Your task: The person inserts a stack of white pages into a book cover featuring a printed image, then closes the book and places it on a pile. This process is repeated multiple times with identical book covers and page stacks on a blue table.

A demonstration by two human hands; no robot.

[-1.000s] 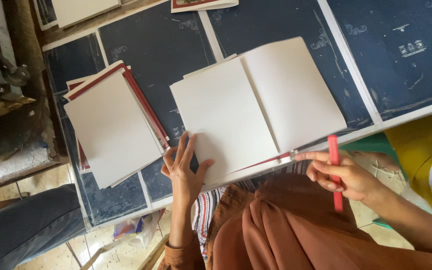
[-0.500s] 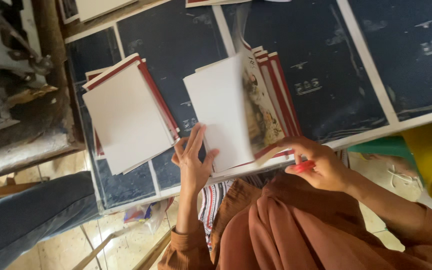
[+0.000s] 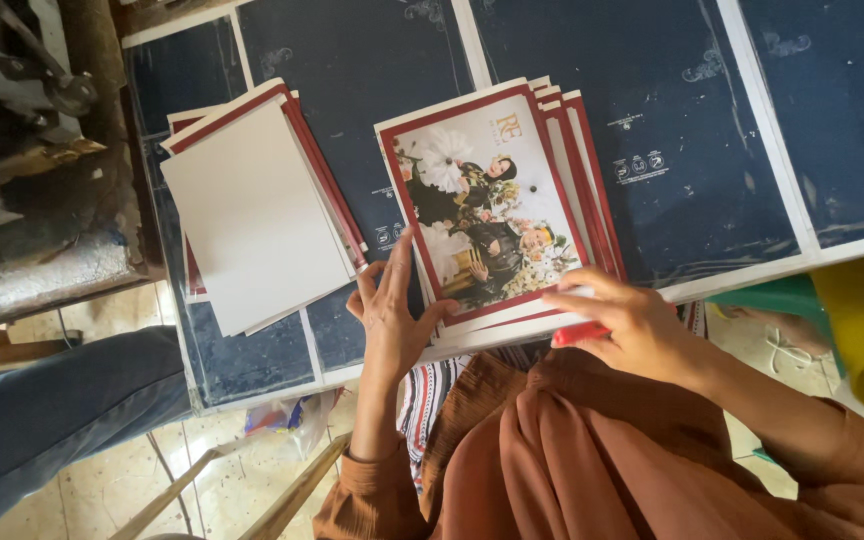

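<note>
A stack of red-bordered booklets [image 3: 497, 205] lies on the dark blue table [image 3: 652, 120], its top cover showing a picture of two figures among flowers. My left hand [image 3: 392, 315] rests flat on the table, fingers apart, touching the stack's lower left edge. My right hand [image 3: 622, 325] presses on the stack's near right corner and grips a red pen [image 3: 577, 335]. A second stack [image 3: 252, 210] lies to the left, white side up, with red edges showing beneath.
A grey metal machine [image 3: 22, 90] stands at the far left. Someone's blue-jeaned leg [image 3: 42, 420] is at lower left, above a tiled floor. A green and yellow object [image 3: 842, 300] sits at the right edge. Wooden slats [image 3: 252, 490] show below the table.
The open white booklet was closed, its pages swinging over so the pictured cover now faces up on the stack. My right hand moved onto the stack's corner with the pen.
</note>
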